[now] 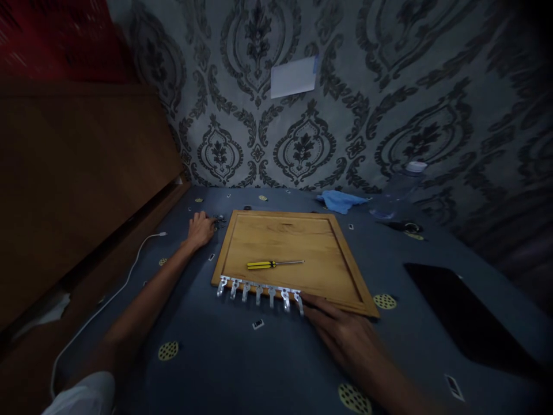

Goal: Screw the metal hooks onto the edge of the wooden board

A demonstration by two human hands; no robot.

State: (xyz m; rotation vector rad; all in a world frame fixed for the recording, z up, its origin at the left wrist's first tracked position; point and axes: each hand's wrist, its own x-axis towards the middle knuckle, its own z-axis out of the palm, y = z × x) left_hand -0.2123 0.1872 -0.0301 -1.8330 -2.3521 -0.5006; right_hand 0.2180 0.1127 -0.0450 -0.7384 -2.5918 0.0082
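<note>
Metal hooks, seven, edge one board bearing one screwdriver.

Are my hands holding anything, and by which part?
Your right hand is at the right end of the metal hook rail; whether it grips or just touches can't be told. Your left hand is by small pieces, hold unclear.

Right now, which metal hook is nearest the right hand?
The rightmost hook, ending the rail, beside the right hand; the others sit farther left.
</note>
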